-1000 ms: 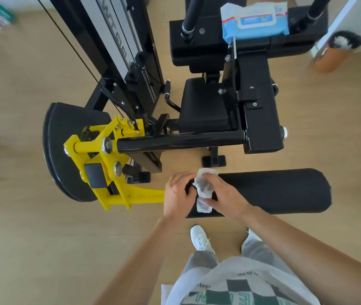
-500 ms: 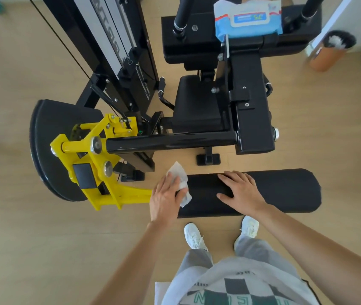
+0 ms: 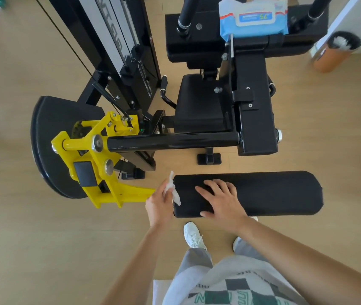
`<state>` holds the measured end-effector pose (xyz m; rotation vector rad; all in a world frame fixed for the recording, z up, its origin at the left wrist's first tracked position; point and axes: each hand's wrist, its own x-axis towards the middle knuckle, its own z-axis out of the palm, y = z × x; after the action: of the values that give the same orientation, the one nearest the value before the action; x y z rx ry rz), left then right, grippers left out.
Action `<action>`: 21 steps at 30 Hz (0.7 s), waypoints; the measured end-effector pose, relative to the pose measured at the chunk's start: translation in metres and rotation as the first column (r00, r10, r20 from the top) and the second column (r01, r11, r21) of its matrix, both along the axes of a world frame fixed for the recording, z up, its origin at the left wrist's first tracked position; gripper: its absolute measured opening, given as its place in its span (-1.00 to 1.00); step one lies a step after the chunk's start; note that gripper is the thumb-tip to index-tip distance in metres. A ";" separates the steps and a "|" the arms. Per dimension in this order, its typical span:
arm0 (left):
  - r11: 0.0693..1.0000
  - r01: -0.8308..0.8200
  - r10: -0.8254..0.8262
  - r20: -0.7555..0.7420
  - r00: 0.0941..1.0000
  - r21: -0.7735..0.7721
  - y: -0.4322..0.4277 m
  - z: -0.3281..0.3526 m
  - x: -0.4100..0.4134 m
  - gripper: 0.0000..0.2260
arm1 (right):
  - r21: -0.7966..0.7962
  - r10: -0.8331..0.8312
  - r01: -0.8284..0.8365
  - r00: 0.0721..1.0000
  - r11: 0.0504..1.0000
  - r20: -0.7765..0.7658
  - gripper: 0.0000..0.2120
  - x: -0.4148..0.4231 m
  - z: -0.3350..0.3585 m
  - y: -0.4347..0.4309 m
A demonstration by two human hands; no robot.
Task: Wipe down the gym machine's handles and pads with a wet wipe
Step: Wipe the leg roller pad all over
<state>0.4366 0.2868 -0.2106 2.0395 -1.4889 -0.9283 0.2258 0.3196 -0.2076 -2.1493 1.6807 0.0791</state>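
Head view, looking down: the person's left hand [image 3: 160, 202] pinches a crumpled white wet wipe [image 3: 173, 190] between thumb and fingers, right at the left end of the long black cylindrical roller pad [image 3: 274, 192], seemingly to scrub that end face. The right hand [image 3: 221, 200] lies flat and open across the top of the pad, holding nothing, probably to keep it from turning. The wipe touches the pad's end edge, hanging past the fingertips. A blue pack of wipes [image 3: 253, 17] sits on the black upholstered seat back [image 3: 197, 40], within reach.
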 end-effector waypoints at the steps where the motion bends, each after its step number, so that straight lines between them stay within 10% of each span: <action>1: 1.000 -0.021 0.022 -0.046 0.999 0.018 0.003 0.001 0.000 -0.72 | 0.017 0.002 -0.002 1.000 1.000 -0.023 -0.20 0.001 -0.001 0.000; 11: 0.990 -0.083 0.087 -0.024 0.996 0.113 0.019 0.004 -0.006 -0.73 | 0.286 0.012 -0.005 1.000 0.958 -0.021 -0.11 -0.012 0.012 -0.053; 21: 0.993 -0.020 0.027 -0.061 0.998 0.116 0.001 0.011 -0.014 -0.69 | -0.013 -0.005 0.004 1.000 1.000 -0.028 -0.10 0.000 -0.006 0.002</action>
<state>0.4227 0.2879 -0.1999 2.0833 -1.4052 -1.0814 0.2255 0.3218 -0.2139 -2.1630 1.7059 0.0980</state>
